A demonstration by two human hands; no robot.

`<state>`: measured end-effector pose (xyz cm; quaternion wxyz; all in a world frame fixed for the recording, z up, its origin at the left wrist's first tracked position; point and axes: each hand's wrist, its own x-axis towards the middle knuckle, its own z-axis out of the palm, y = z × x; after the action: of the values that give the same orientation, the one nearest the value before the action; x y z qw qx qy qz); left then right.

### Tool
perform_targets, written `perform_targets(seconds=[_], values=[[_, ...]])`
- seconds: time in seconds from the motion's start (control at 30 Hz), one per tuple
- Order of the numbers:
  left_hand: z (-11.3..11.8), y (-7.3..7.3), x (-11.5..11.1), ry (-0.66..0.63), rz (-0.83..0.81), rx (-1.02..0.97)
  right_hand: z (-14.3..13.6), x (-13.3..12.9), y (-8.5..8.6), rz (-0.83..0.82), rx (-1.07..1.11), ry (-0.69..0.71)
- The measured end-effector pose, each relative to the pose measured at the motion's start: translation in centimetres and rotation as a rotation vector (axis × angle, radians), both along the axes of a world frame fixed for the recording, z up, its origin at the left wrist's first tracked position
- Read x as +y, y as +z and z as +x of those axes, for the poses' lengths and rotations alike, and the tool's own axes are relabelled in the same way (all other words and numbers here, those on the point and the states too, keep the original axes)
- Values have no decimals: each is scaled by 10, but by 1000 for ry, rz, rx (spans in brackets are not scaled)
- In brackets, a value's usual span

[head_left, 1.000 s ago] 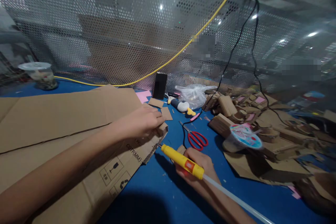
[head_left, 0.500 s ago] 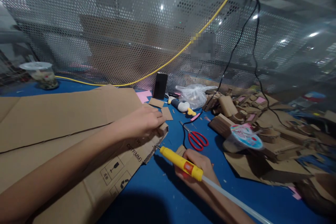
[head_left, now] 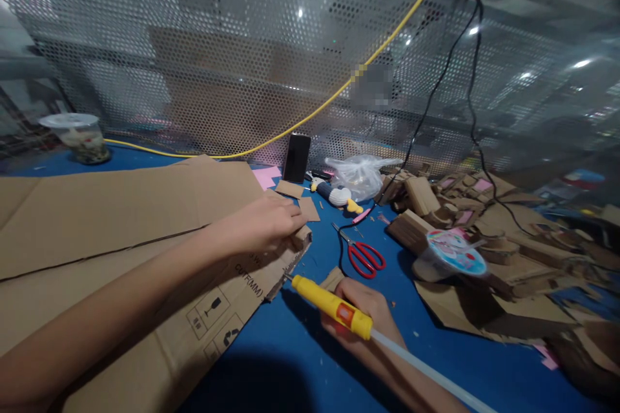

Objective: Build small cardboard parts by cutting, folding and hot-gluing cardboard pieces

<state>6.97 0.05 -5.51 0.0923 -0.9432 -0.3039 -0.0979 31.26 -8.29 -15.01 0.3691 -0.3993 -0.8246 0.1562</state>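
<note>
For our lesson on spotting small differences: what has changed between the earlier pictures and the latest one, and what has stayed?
The right hand has shifted the yellow glue gun slightly toward the person and leftward, its tip moving along the edge of the cardboard. Nothing was newly grasped or released. The left hand stays on the cardboard; the scissors and phone are unmoved.

Left hand (head_left: 268, 224) palm down, forearm (head_left: 121, 310) slanting inward; right hand (head_left: 361, 306) curled in grip.
</note>
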Motion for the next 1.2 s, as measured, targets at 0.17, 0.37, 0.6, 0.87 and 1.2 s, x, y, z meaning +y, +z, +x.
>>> perform_targets(seconds=[0.17,0.37,0.6,0.87,1.2], values=[[3,5,-2,42,9,102,-2,0,3,31,-29,-14],[3,4,-1,29,21,107,-6,1,10,66,-42,-7],[-1,0,1,10,20,36,-6,-2,13,75,-48,38],[1,2,-1,35,14,59,-2,-5,11,2,-61,107],[4,4,-2,59,10,122,-6,-8,16,13,-105,123]])
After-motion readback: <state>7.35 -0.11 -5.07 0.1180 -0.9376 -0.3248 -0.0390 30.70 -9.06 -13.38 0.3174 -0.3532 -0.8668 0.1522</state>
